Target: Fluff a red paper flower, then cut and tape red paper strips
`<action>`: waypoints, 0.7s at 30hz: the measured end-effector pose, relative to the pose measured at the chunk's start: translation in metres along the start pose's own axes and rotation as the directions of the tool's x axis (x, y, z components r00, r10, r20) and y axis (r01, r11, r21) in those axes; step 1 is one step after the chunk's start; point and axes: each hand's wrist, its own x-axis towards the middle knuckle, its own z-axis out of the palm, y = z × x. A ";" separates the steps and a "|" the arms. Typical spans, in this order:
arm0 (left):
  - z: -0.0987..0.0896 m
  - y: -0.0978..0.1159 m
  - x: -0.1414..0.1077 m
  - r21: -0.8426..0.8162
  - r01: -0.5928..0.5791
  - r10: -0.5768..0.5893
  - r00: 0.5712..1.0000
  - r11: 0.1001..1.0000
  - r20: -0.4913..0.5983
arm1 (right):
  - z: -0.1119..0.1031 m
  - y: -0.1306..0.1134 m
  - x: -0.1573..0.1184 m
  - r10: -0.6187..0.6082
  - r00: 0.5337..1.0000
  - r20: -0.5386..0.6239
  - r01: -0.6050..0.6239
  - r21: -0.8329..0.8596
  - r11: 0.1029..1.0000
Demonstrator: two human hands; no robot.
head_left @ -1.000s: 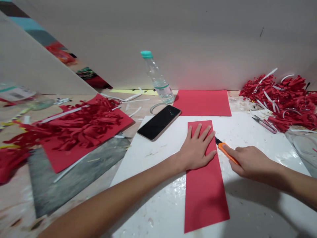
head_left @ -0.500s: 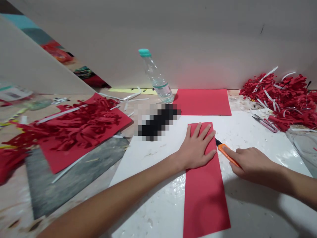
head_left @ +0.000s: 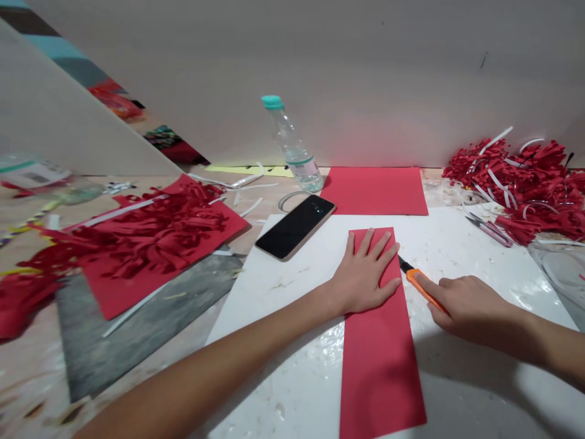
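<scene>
A long red strip [head_left: 381,372] lies lengthwise on a white board [head_left: 283,372]. My left hand [head_left: 368,274] rests flat on its upper part, fingers spread, the thumb near the strip's right edge. My right hand [head_left: 466,305] grips an orange cutter [head_left: 423,285], index finger along its top. The cutter's dark blade tip is at the strip's right edge, just right of my left hand. Behind the board's far edge lies a wider red sheet [head_left: 377,190].
A black phone [head_left: 297,227] lies at the board's far left corner, near a bottle [head_left: 297,152]. Red fringed pieces [head_left: 150,238] cover a red sheet at left; more [head_left: 548,177] are piled at right beside small pink snips [head_left: 491,230]. A grey mat [head_left: 137,341] lies at left.
The whole view has shifted slightly, so things sit a little further right and lower. Both hands keep the same pose on the strip and the cutter.
</scene>
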 end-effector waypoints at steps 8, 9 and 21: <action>0.001 0.000 0.000 0.007 0.005 -0.005 1.000 1.000 -0.002 | 0.003 0.000 0.002 -0.004 0.999 -0.041 0.004 -0.012 1.000; 0.000 0.000 0.001 0.008 0.006 -0.006 1.000 1.000 0.008 | 0.003 -0.001 0.002 0.005 0.999 -0.035 -0.006 -0.018 1.000; -0.002 0.002 0.000 0.011 0.010 -0.011 0.999 1.000 0.033 | 0.001 -0.002 0.003 0.031 0.999 -0.017 -0.031 -0.030 0.999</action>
